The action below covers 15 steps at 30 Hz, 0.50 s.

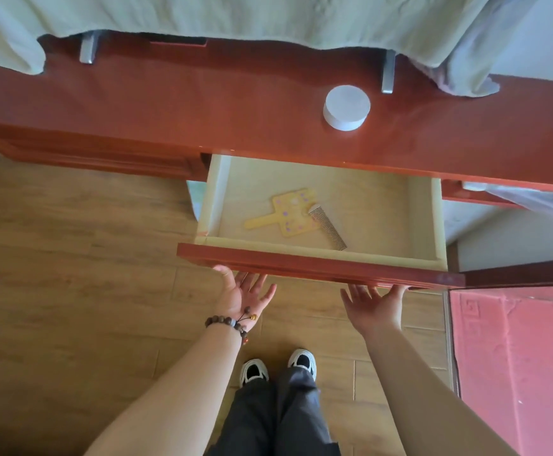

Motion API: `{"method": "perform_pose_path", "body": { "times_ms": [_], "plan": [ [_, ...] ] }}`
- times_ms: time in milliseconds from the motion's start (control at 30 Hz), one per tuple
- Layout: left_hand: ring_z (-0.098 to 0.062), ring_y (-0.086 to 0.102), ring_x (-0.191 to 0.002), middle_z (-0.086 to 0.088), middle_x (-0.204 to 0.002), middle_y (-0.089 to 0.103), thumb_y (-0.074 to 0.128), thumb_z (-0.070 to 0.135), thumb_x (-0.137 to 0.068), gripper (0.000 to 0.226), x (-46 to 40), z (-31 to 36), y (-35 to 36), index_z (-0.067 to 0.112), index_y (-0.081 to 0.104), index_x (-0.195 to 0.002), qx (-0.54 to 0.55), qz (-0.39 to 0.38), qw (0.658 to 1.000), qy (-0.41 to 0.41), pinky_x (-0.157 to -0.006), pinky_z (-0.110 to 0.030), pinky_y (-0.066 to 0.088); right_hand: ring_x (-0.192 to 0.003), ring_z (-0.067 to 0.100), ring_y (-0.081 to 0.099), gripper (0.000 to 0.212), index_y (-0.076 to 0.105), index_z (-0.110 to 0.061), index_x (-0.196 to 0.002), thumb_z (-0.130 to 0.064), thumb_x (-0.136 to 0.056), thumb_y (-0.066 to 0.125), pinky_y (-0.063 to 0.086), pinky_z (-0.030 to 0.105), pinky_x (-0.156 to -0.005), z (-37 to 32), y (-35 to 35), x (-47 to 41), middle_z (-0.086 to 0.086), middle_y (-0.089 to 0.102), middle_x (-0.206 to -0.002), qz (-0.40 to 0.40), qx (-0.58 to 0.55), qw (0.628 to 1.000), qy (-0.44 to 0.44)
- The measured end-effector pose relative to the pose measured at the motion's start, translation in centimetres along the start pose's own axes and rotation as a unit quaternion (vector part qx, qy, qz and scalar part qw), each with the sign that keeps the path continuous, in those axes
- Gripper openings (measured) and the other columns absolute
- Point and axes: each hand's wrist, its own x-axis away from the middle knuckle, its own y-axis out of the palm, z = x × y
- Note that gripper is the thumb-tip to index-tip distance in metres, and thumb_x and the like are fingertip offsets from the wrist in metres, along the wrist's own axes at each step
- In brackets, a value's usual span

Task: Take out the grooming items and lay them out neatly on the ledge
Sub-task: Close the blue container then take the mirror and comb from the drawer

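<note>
Both palms up, fingers spread, left hand (242, 291) and right hand (375, 302) meet the open drawer's (317, 263) underside; a comb (327, 227) overlaps a yellow hand mirror (293, 213) inside; a white jar (346, 107) stands on the ledge (169, 103).

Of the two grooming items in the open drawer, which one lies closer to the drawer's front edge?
The metal comb. Its far end reaches nearly to the front wall of the drawer, while the yellow hand mirror, partly overlapping it, sits further back.

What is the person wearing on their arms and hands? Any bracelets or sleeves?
Both arms are bare, with no sleeves in view. The left hand has a bracelet of dark brown round beads on its wrist, with a few small beads dangling on a cord, one of them yellowish. The right hand wears nothing: no ring, watch or glove shows.
</note>
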Motion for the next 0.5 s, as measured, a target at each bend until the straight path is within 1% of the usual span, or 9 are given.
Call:
{"method": "perform_pose_path", "body": {
  "times_ms": [100,167,267,333,400,433,500],
  "plan": [
    [-0.028,0.029,-0.140,-0.005,-0.154,0.026,0.061,0.065,-0.048,0.119,0.8,-0.7,-1.3,0.014,0.020,-0.148,0.004,0.005,1.000,0.001,-0.100,-0.056,0.035,-0.137,0.022,0.036,0.089,0.028,-0.014,-0.145,-0.075,-0.081,0.040,0.023,0.044,-0.114,0.5,-1.5,0.6,0.009,0.040,-0.142,-0.001,0.005,1.000,0.004],
    [-0.028,0.030,-0.140,-0.005,-0.154,0.027,0.066,0.065,-0.045,0.122,1.2,-1.1,-2.2,0.015,0.022,-0.147,0.010,0.007,1.000,0.002,-0.098,-0.056,0.036,-0.137,0.022,0.036,0.089,0.027,-0.014,-0.146,-0.074,-0.081,0.040,0.023,0.044,-0.115,0.7,-2.3,1.1,0.009,0.039,-0.144,0.004,0.006,1.000,0.006],
    [-0.029,0.031,-0.139,-0.006,-0.153,0.028,0.056,0.065,-0.052,0.112,1.9,-1.5,-3.2,0.013,0.023,-0.146,0.006,0.011,1.000,0.006,-0.100,-0.055,0.035,-0.138,0.022,0.035,0.088,0.027,-0.015,-0.145,-0.074,-0.081,0.041,0.023,0.044,-0.116,1.0,-3.2,1.6,0.009,0.038,-0.147,0.011,0.009,1.000,0.006],
    [-0.029,0.032,-0.138,-0.006,-0.154,0.027,0.051,0.067,-0.053,0.112,2.5,-1.6,-3.5,0.012,0.023,-0.147,-0.013,0.014,1.000,0.006,-0.104,-0.054,0.034,-0.138,0.022,0.035,0.087,0.028,-0.014,-0.145,-0.073,-0.082,0.040,0.024,0.043,-0.115,1.0,-3.5,1.9,0.009,0.038,-0.147,0.013,0.012,1.000,0.009],
    [-0.028,0.036,-0.136,-0.008,-0.153,0.029,0.047,0.070,-0.056,0.111,3.0,-1.4,-3.7,0.011,0.024,-0.147,-0.050,0.016,0.999,-0.002,-0.107,-0.053,0.033,-0.137,0.023,0.036,0.085,0.029,-0.013,-0.145,-0.072,-0.084,0.039,0.024,0.043,-0.115,1.0,-3.7,2.0,0.010,0.039,-0.147,0.020,0.025,0.999,0.012],
    [-0.028,0.041,-0.133,-0.009,-0.150,0.035,0.044,0.072,-0.058,0.109,3.4,-1.3,-3.8,0.010,0.027,-0.145,-0.084,0.019,0.996,-0.007,-0.106,-0.051,0.035,-0.135,0.024,0.039,0.083,0.030,-0.011,-0.144,-0.069,-0.086,0.039,0.026,0.043,-0.113,0.9,-3.8,2.1,0.011,0.041,-0.145,0.028,0.041,0.999,0.012],
    [-0.028,0.053,-0.120,-0.012,-0.135,0.052,0.036,0.073,-0.070,0.094,4.8,-0.8,-3.8,0.007,0.039,-0.137,-0.203,0.032,0.978,-0.016,-0.099,-0.047,0.043,-0.124,0.027,0.050,0.069,0.037,-0.006,-0.138,-0.058,-0.093,0.040,0.036,0.044,-0.103,1.0,-3.7,3.0,0.016,0.048,-0.138,0.058,0.111,0.992,0.020]
  ]
}}
